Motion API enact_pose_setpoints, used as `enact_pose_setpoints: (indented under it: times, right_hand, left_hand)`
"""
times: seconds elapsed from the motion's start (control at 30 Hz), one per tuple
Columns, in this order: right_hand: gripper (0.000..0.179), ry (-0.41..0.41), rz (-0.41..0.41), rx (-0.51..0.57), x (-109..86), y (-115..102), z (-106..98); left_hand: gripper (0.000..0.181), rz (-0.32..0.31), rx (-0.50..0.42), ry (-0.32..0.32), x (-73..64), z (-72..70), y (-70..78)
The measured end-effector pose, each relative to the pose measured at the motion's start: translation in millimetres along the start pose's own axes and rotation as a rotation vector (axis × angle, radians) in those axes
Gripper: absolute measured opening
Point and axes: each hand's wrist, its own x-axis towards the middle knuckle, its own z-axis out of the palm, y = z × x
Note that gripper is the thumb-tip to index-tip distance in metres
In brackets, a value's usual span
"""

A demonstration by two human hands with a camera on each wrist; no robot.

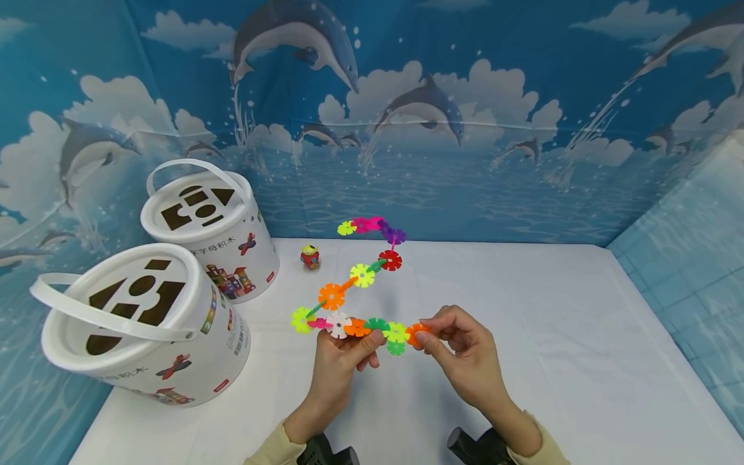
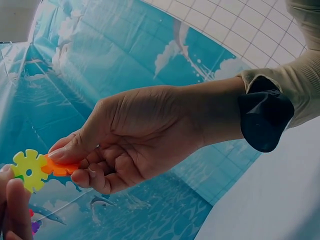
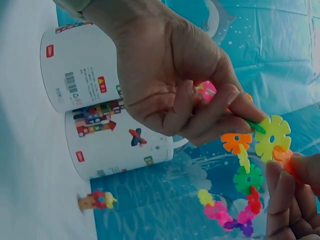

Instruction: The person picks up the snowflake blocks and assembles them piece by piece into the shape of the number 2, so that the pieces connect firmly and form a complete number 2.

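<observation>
A long chain of colourful plastic snowflake discs [image 1: 332, 296] hangs in the air above the white table. Its curve runs through orange, yellow, red and purple discs up to a yellow end disc [image 1: 346, 227]. My left hand [image 1: 340, 361] pinches the chain near a green disc [image 1: 376, 324], seen edge-on in the right wrist view. Beside it is a yellow disc [image 3: 272, 139], with another green disc [image 1: 396, 349] below. Thumb and fingers of my right hand [image 1: 467, 358] pinch an orange disc [image 2: 62, 167], which touches the yellow disc's edge; whether their slots interlock I cannot tell.
Two white lidded buckets [image 1: 148, 323] with shape-cut holes and handles stand on the left of the white table [image 1: 581, 336]. A small red-and-yellow toy figure [image 1: 310, 257] stands near the back edge. Behind hangs a blue dolphin-print cloth [image 1: 494, 187].
</observation>
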Motion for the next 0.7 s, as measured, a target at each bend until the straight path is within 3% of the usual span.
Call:
enact_pose_setpoints:
  times: [0.23, 0.47, 0.7]
  right_hand:
    - [0.021, 0.036, 0.021, -0.024, 0.2, -1.8, 5.2]
    - [0.018, -0.004, 0.102, -0.046, 2.5, -5.2, 0.8]
    - [0.020, 0.004, 0.088, -0.014, 1.2, -4.4, 1.7]
  left_hand:
    - [0.023, -0.018, -0.002, 0.007, -0.5, -0.9, 1.8]
    - [0.017, -0.018, 0.016, -0.029, 2.3, -2.5, -0.3]
    - [0.016, -0.005, -0.007, -0.052, 1.9, -2.5, -1.4]
